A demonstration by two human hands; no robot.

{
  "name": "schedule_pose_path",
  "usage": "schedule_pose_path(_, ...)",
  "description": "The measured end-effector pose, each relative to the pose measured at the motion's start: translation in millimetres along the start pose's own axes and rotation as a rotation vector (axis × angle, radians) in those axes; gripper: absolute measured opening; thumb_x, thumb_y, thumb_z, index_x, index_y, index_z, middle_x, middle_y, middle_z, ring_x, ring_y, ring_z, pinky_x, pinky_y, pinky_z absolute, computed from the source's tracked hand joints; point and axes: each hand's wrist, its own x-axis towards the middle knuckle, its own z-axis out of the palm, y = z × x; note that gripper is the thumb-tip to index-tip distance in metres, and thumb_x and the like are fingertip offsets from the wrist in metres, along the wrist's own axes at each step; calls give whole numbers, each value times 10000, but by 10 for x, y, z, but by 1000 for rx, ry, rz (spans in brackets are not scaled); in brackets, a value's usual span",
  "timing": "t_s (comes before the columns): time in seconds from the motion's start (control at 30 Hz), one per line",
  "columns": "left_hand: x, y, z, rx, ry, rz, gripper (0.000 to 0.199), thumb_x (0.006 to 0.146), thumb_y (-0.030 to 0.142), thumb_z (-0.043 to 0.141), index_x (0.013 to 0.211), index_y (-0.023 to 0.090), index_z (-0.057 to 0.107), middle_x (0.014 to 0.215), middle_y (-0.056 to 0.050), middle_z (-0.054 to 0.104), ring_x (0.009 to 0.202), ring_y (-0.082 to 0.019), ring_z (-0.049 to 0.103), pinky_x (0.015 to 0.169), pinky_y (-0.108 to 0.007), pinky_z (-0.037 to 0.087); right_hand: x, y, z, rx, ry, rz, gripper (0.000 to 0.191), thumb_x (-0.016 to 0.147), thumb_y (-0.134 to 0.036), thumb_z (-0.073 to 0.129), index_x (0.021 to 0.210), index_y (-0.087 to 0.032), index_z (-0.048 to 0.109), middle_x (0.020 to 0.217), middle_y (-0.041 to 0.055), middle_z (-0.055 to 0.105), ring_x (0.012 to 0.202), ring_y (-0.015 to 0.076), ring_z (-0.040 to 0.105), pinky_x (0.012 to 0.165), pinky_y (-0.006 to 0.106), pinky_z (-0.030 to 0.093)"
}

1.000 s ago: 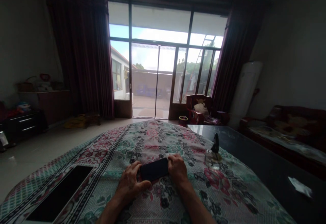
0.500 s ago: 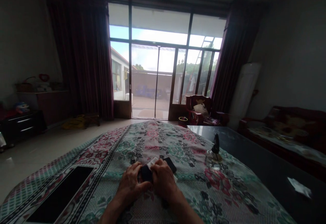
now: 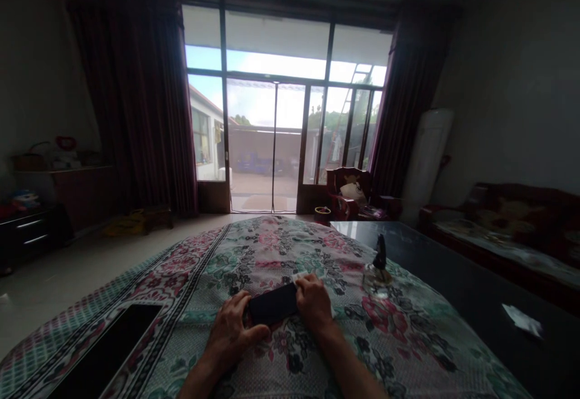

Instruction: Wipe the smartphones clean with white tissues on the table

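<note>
A dark smartphone [image 3: 273,304] lies on the flowered tablecloth [image 3: 267,263], its black face up. My left hand [image 3: 230,325] grips its left end, with the thumb along the near edge and the fingers at the far side. At the phone's right end, my right hand [image 3: 316,304] is closed on a white wipe [image 3: 299,277], mostly hidden under the fingers; whether it is tissue or cloth I cannot tell. To the left lies a larger black-screened device [image 3: 106,350] with a pale edge. A clear bottle with a black spray top [image 3: 379,263] stands to the right.
A dark glossy table surface [image 3: 457,293] shows on the right, with a crumpled white paper [image 3: 522,320] on it. Beyond are a wooden armchair [image 3: 347,190], a wooden sofa [image 3: 512,217] and a glazed door [image 3: 265,145]. A dark cabinet [image 3: 34,230] stands at the left.
My right hand has slid with the white wipe from the phone's middle to its right end, uncovering the dark face. My left hand stays at the left end. The view has shifted slightly.
</note>
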Motion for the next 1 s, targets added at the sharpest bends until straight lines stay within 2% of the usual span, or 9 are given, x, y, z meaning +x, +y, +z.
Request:
schedule_pose_path(0.2,14,19,-8,36,-23,-11,734,656,523,668,1246,96,570,1390,-162,512,1307,-315,439,1097,-402,333,-186,-312,50,34,-93,-222,247,790,-116,499,843,-237,708,984,32,652,950,178,551,855,250,384)
schedule_pose_path(0.3,15,57,-38,42,-25,-18,723,653,476,668,1246,75,568,1380,-170,521,1306,-318,440,1096,-403,338,-236,-404,61,56,-125,-282,228,788,-141,512,847,-239,709,985,29,649,941,180,546,851,257,386)
schedule_pose_path(0.43,19,54,-47,49,-35,-19,716,649,491,664,1239,95,577,1377,-164,527,1304,-324,443,1091,-412,345,-182,-350,41,44,-101,-205,238,820,-153,494,855,-235,715,979,38,653,942,178,550,845,258,382)
schedule_pose_path(0.63,20,-15,-11,46,-35,3,763,682,546,639,1268,66,547,1393,-181,504,1317,-314,426,1108,-410,316,-14,-85,0,-27,-48,2,254,855,-150,474,913,-224,710,1031,48,653,983,180,560,849,251,372)
schedule_pose_path(0.73,16,-9,-14,31,-29,0,749,673,544,651,1264,94,555,1392,-163,510,1313,-312,430,1104,-415,319,30,9,-10,-42,-37,59,281,889,-160,436,942,-209,708,1042,68,652,974,177,566,851,252,369)
schedule_pose_path(0.9,15,36,-41,31,-36,-15,735,656,533,659,1248,106,571,1384,-156,521,1301,-320,445,1089,-418,341,15,-15,-11,-52,-35,52,288,881,-146,429,950,-210,702,1046,69,647,985,184,553,860,257,361)
schedule_pose_path(1.0,14,62,-54,43,-38,-12,741,661,526,651,1255,91,563,1384,-162,518,1299,-314,447,1089,-407,342,-64,-160,31,-18,-71,-80,270,837,-140,458,914,-234,699,1052,38,643,989,188,540,857,260,361)
